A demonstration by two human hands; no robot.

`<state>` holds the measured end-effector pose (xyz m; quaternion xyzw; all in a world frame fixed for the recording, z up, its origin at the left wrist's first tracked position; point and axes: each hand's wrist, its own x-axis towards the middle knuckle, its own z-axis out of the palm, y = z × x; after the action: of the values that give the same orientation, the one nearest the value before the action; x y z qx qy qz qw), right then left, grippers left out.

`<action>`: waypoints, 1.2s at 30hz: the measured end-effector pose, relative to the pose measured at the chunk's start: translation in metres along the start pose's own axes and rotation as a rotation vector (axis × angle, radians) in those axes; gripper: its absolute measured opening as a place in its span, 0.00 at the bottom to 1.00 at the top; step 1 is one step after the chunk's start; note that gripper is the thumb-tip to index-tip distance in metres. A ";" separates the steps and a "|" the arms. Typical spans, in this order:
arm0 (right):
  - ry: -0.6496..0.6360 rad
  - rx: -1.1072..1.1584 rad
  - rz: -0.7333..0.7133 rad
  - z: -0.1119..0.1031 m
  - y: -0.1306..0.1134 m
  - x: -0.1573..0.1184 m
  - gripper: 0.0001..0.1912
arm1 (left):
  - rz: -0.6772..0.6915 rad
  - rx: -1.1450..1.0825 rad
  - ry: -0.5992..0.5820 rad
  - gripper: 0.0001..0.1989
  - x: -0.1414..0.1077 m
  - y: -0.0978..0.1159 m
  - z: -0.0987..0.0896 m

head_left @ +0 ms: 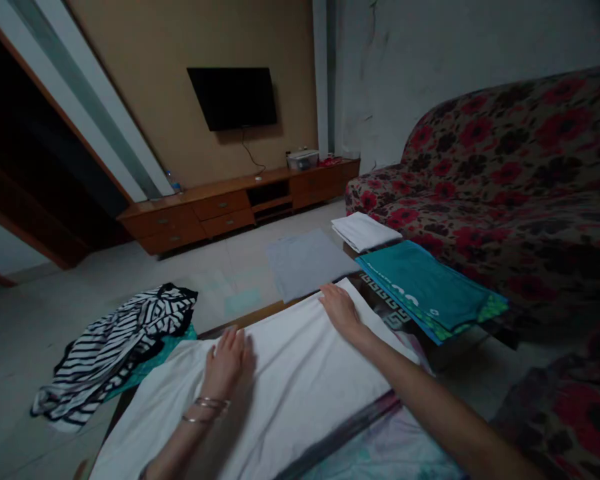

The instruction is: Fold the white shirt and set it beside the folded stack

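A large white cloth (290, 373) lies spread over a low table, with soft wrinkles across its middle. My left hand (227, 360), with bangles at the wrist, is over the cloth's left part, fingers extended and slightly apart. Near the cloth's far right corner, my right hand (339, 308) rests on its edge with fingers stretched out. Neither hand grips anything that I can make out. Beneath and nearer than the white cloth is a pale patterned fabric (390, 447).
A black-and-white striped garment (130, 333) hangs at the table's left. Folded teal cloths (430, 287) and a folded white cloth (364, 231) lie to the right, beside a floral sofa (505, 160). A grey cloth (307, 260) is beyond the table.
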<state>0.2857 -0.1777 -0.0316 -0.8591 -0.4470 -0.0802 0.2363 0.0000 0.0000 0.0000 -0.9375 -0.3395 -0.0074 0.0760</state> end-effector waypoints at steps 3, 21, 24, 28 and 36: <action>-0.033 -0.021 -0.074 0.018 0.009 -0.021 0.23 | -0.024 -0.030 -0.039 0.26 -0.018 0.015 0.026; -0.078 -0.004 -0.204 -0.004 -0.020 -0.076 0.25 | 0.102 -0.113 0.040 0.26 -0.038 0.012 0.025; -0.118 0.004 -0.231 -0.008 -0.005 -0.092 0.24 | 0.153 -0.103 0.006 0.27 -0.041 -0.012 0.036; -0.111 -0.093 -0.157 -0.040 0.065 -0.105 0.24 | 0.222 -0.072 -0.055 0.28 -0.042 -0.060 0.036; 0.002 -0.155 -0.097 -0.058 0.040 -0.139 0.24 | 0.002 0.003 0.068 0.25 -0.093 0.024 -0.006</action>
<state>0.2405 -0.3268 -0.0428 -0.8520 -0.4802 -0.1267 0.1654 -0.0565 -0.0782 -0.0036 -0.9370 -0.3356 -0.0385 0.0889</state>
